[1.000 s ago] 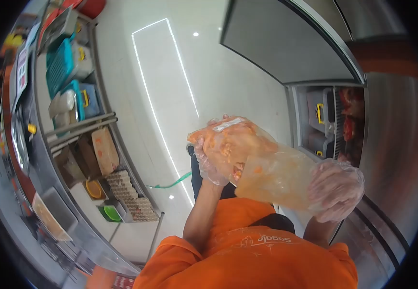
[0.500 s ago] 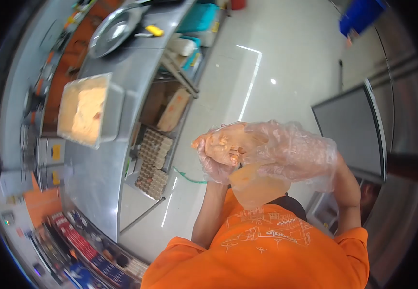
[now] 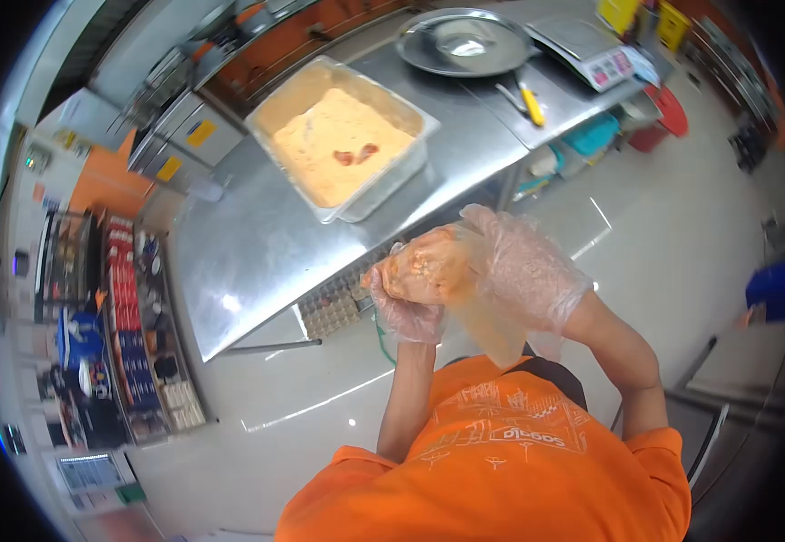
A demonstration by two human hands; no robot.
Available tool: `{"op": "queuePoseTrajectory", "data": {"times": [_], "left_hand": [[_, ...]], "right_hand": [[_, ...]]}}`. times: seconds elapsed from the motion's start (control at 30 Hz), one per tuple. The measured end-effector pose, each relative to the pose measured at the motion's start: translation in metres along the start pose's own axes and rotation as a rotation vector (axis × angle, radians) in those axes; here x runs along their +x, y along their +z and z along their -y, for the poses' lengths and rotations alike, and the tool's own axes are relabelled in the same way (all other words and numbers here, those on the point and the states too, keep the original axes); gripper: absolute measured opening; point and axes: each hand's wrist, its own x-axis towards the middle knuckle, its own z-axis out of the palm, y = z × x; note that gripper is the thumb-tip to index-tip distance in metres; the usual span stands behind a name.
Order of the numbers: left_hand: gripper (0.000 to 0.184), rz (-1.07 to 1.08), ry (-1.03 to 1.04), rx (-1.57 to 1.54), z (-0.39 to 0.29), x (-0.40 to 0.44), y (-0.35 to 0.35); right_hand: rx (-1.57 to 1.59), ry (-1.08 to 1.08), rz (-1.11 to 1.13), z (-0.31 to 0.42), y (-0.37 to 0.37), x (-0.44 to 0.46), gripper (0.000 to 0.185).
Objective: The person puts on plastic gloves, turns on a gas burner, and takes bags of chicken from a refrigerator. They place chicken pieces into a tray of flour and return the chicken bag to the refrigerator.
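A clear plastic bag (image 3: 428,266) with orange-coated pieces inside is held in front of my orange shirt. My left hand (image 3: 408,312), in a clear plastic glove, is wrapped round the bag's left end and underside. On the other side, my gloved right hand (image 3: 532,271) grips the bag's upper right part, and a loose flap of the bag hangs below it. Beyond the hands, a deep rectangular tub (image 3: 379,194) of orange powder stands on the steel table (image 3: 257,248). Two small reddish-brown pieces (image 3: 356,154) lie on the powder.
A round metal tray (image 3: 465,43), a yellow-handled knife (image 3: 530,104) and a scale (image 3: 591,65) are at the table's far side. Egg trays (image 3: 331,307) sit beneath it. A packed shelf (image 3: 128,334) stands left, a red bucket (image 3: 659,122) upper right.
The view has swung from the open fridge to the table and tub. My right hand has moved from the bag's loose end in closer to its filled part. My left hand still holds the bag.
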Motion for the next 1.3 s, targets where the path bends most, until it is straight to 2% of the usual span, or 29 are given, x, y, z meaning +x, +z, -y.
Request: {"op": "queuePoseTrajectory", "data": {"times": [0.03,0.1,0.17,0.23,0.27,0.3,0.37,0.4,0.43,0.5,0.57,0.67,0.77,0.83,0.87,0.93,1.03,1.13,1.3], "left_hand": [[0.032,0.007,0.047,-0.002,-0.004,0.008,0.011],[0.032,0.105,0.195,0.114,-0.014,0.029,0.03],[0.034,0.035,0.321,0.16,-0.03,0.042,0.037],[0.035,0.137,0.397,-0.064,-0.056,0.038,0.031],[0.038,0.198,0.396,-0.081,-0.067,0.04,0.036],[0.038,0.213,0.455,-0.087,-0.076,0.044,0.037],[0.062,0.192,0.655,-0.106,-0.091,0.051,0.032],[0.062,0.197,0.7,-0.116,-0.1,0.056,0.029],[0.065,0.044,0.909,0.345,-0.112,0.062,0.028],[0.069,-0.155,1.094,0.799,-0.133,0.068,0.022],[0.075,-0.025,0.873,0.18,-0.152,0.073,0.018],[0.08,-0.109,0.836,0.047,-0.185,0.082,0.018],[0.082,-0.147,0.838,0.066,-0.215,0.088,0.017],[0.081,-0.17,0.835,0.078,-0.238,0.092,0.008],[0.079,-0.185,0.838,0.104,-0.249,0.096,0.007],[0.078,-0.178,0.827,0.13,-0.263,0.102,0.006],[0.077,-0.141,0.787,0.186,-0.279,0.113,0.011],[0.076,-0.122,0.713,0.182,-0.287,0.122,0.011],[0.073,-0.039,0.585,0.053,-0.301,0.142,0.005]], "right_hand": [[-0.004,-0.045,0.015,-0.006,0.004,0.021,0.043],[-0.111,-0.274,0.101,-0.019,0.015,0.067,0.05],[-0.15,-0.452,0.153,-0.018,0.015,0.107,0.052],[-0.081,-0.834,0.071,0.013,0.011,0.129,0.047],[0.031,-0.952,0.015,0.02,0.018,0.143,0.035],[0.026,-1.009,0.037,0.033,0.021,0.152,0.035],[-0.086,-1.04,-0.006,0.057,0.031,0.166,0.021],[-0.038,-1.133,-0.036,0.068,0.04,0.177,0.013],[-0.038,-1.167,-0.015,0.081,0.047,0.187,0.013],[0.012,-1.266,0.106,0.103,0.063,0.199,0.011],[-0.059,-1.268,0.164,0.122,0.082,0.203,0.008],[-0.252,-1.314,0.22,0.15,0.114,0.216,0.008],[-0.237,-1.269,0.15,0.163,0.136,0.222,0.013],[0.008,-0.997,-0.056,0.177,0.152,0.226,0.023],[-0.003,-0.99,-0.055,0.181,0.158,0.233,0.023],[-0.263,-1.068,-0.151,0.182,0.17,0.244,0.023],[-0.251,-0.958,-0.189,0.197,0.185,0.255,0.025],[-0.153,-0.965,-0.111,0.203,0.185,0.273,0.026],[-0.225,-0.913,0.013,0.201,0.192,0.304,0.019]]}}
